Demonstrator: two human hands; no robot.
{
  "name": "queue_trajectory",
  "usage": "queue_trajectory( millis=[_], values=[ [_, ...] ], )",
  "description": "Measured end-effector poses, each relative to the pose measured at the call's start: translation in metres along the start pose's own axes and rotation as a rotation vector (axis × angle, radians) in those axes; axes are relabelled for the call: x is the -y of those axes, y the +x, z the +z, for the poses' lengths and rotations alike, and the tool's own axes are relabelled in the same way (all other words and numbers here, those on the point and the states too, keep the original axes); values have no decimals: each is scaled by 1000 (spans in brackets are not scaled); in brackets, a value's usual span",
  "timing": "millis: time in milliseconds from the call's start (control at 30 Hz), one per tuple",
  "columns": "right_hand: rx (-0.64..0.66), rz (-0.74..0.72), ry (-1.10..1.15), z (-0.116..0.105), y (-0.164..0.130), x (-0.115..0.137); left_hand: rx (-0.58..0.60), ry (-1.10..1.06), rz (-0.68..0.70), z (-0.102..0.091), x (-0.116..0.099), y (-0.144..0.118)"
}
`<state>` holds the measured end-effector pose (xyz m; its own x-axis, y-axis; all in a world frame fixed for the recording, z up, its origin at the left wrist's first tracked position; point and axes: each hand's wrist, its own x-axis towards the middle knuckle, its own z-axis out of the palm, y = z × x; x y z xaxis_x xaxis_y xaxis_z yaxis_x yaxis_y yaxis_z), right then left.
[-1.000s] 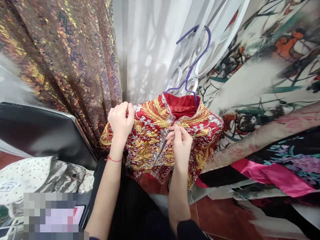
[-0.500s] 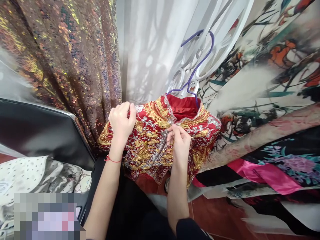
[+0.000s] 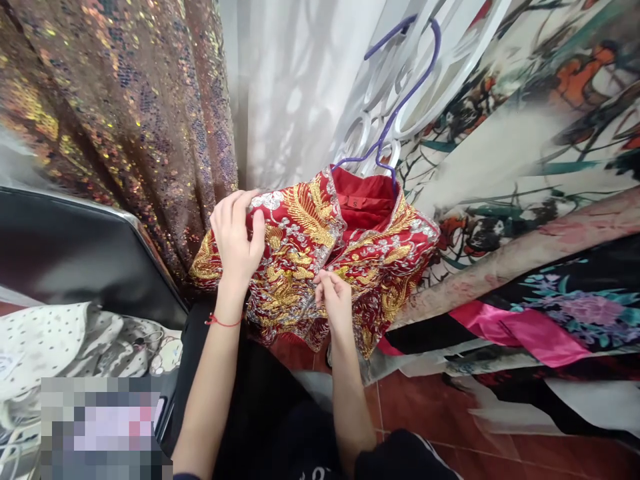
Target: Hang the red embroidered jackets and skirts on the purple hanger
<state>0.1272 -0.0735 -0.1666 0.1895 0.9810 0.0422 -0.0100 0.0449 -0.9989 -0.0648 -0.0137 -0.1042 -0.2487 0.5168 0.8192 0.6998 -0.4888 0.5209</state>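
A red jacket with gold and silver embroidery hangs on a purple hanger, whose hook sits on a white scrolled rack. My left hand grips the jacket's left shoulder, thumb on the front. My right hand pinches the front opening edge lower down, near the middle of the chest. The red lining and a small size label show inside the collar.
A sequined bronze curtain hangs at left, a white sheer curtain behind. Printed floral fabrics and a pink-and-black garment lie at right. A black case and a dotted cloth sit at left. The floor has red tiles.
My right hand slid down the front opening from near the collar to mid-chest. My left hand loosened from a fist to a flatter grip on the shoulder.
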Motion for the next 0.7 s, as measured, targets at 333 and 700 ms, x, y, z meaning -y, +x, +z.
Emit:
queue_trajectory(
  millis=[333,700],
  values=[
    [158,88,-517,14,-8,-57,337,-229,-286,35,-21,-139],
    [164,190,-1031,36,-29,-101,590,-13,-573,27,11,-134]
  ],
)
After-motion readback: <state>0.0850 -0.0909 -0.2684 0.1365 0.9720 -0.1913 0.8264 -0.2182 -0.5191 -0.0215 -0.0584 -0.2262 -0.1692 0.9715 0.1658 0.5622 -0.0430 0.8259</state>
